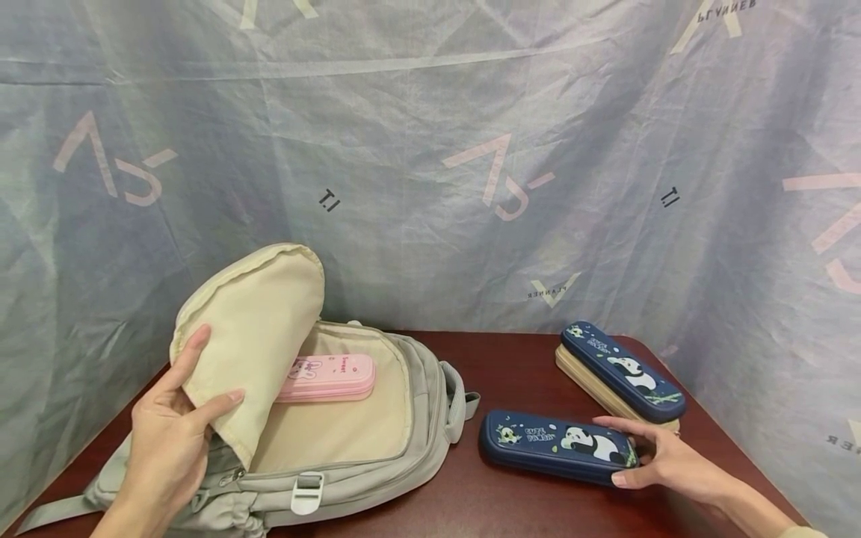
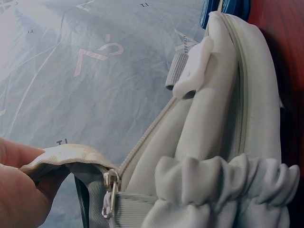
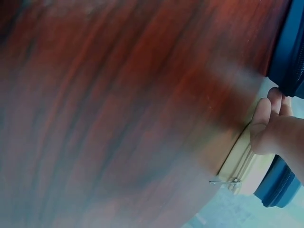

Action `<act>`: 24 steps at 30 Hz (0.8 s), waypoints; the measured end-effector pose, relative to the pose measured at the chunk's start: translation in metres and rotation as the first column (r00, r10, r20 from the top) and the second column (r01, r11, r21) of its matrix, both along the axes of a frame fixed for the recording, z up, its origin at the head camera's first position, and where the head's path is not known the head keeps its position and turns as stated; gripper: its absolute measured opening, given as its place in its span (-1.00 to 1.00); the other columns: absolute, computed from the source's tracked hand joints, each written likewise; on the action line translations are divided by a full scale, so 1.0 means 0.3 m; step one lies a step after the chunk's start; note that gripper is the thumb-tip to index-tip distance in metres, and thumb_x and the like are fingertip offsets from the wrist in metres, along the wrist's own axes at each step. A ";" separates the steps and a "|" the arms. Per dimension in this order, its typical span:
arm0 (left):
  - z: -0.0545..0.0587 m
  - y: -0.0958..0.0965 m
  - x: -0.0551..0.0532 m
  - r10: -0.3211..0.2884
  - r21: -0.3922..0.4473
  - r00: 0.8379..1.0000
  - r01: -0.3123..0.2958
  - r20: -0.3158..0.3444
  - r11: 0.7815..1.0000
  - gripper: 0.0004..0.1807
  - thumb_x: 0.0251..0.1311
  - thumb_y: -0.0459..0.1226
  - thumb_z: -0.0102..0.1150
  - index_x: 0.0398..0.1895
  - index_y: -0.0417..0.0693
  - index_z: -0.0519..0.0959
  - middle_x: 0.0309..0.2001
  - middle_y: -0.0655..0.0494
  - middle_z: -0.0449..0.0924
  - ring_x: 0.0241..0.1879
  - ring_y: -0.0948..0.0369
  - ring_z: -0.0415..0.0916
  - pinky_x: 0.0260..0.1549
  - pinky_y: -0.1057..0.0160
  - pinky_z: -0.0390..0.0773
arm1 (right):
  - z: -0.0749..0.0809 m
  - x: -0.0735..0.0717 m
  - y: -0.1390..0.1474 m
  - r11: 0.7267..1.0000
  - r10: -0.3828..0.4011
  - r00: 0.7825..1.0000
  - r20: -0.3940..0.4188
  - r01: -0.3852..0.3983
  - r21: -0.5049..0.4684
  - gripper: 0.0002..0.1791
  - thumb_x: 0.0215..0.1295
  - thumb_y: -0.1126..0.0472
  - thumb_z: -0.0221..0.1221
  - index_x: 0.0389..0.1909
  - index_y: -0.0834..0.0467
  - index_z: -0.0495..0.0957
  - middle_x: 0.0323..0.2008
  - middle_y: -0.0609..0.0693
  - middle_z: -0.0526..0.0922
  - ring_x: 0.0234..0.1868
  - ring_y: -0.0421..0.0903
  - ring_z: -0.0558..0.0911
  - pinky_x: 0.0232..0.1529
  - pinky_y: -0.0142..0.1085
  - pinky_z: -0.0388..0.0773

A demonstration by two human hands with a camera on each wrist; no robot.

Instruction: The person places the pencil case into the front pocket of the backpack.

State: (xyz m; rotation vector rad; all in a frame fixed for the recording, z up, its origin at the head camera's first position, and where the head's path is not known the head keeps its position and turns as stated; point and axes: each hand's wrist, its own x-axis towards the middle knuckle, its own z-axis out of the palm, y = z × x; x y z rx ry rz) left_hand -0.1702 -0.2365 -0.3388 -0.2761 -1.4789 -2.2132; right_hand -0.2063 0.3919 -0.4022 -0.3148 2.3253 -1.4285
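My left hand [image 1: 171, 418] pinches the edge of the cream-lined front flap [image 1: 258, 321] of a grey backpack [image 1: 430, 418], holding it lifted. The left wrist view shows the thumb and fingers on the flap's edge beside a zipper pull [image 2: 110, 190]. Inside the opened pocket lies a pink pencil case [image 1: 339, 377], its left end hidden behind the flap. At the right, my right hand [image 1: 662, 459] grips the right end of a navy panda pencil case [image 1: 538, 448], thumb on the near side and fingers at the far side. That case is low over the table or on it; I cannot tell which.
Behind the right hand, a second navy panda case [image 1: 625, 370] lies on a beige zippered case [image 1: 592, 385] at the table's back right. The dark red table [image 1: 511, 366] is bordered by hanging grey cloth [image 1: 403, 187]. A backpack strap [image 1: 57, 515] trails left.
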 end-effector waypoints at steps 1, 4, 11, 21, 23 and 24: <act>0.000 0.000 0.000 0.003 -0.002 1.000 -0.003 0.003 1.000 0.06 0.10 -0.91 0.04 0.63 0.02 0.30 0.69 0.08 -0.12 0.49 0.28 0.17 0.08 0.41 0.62 | -0.002 0.001 -0.001 1.000 -0.005 1.000 -0.014 0.005 0.007 -0.12 0.35 0.23 0.38 0.60 0.32 0.19 0.35 0.30 0.36 0.17 0.09 0.48 -0.01 -0.30 0.62; 0.002 0.001 0.000 0.011 -0.011 1.000 -0.011 0.015 1.000 0.06 0.10 -0.91 0.05 0.63 0.03 0.30 0.70 0.12 -0.16 0.54 0.28 0.07 0.08 0.43 0.62 | -0.006 -0.001 -0.004 1.000 0.003 0.999 -0.049 -0.003 0.015 -0.12 0.32 0.22 0.39 0.58 0.34 0.22 0.32 0.27 0.41 0.16 0.07 0.48 -0.02 -0.32 0.62; 0.001 0.001 0.000 0.009 -0.018 1.000 -0.009 0.022 1.000 0.06 0.12 -0.90 0.05 0.64 0.04 0.29 0.70 0.11 -0.18 0.54 0.24 0.07 0.08 0.43 0.61 | -0.006 -0.002 -0.002 0.999 -0.017 1.000 -0.024 0.017 0.035 -0.15 0.36 0.17 0.35 0.56 0.35 0.24 0.31 0.26 0.41 0.17 0.11 0.46 0.00 -0.25 0.64; -0.001 -0.001 0.000 -0.004 0.007 1.000 0.004 0.008 1.000 0.05 0.11 -0.91 0.03 0.63 0.03 0.30 0.70 0.14 -0.19 0.54 0.26 0.04 0.07 0.43 0.63 | 0.004 0.012 -0.001 0.994 -0.112 0.993 0.036 0.112 0.018 -0.21 0.38 0.16 0.33 0.55 0.29 0.29 0.34 0.28 0.36 0.19 0.17 0.41 0.04 -0.13 0.58; -0.001 -0.001 -0.001 -0.007 0.010 1.000 0.007 0.003 1.000 0.05 0.11 -0.91 0.03 0.63 0.02 0.30 0.70 0.13 -0.18 0.52 0.28 0.09 0.06 0.42 0.63 | 0.008 0.014 -0.004 0.993 -0.122 0.992 0.039 0.121 0.010 -0.22 0.38 0.17 0.33 0.55 0.28 0.30 0.35 0.28 0.35 0.21 0.18 0.39 0.04 -0.12 0.58; -0.001 -0.001 -0.002 -0.009 0.012 1.000 0.009 0.000 1.000 0.05 0.11 -0.91 0.03 0.63 0.02 0.30 0.70 0.11 -0.16 0.50 0.28 0.13 0.07 0.42 0.63 | 0.010 0.016 -0.005 0.992 -0.125 0.991 0.039 0.125 0.009 -0.22 0.38 0.17 0.33 0.55 0.29 0.30 0.35 0.28 0.35 0.21 0.18 0.39 0.05 -0.12 0.58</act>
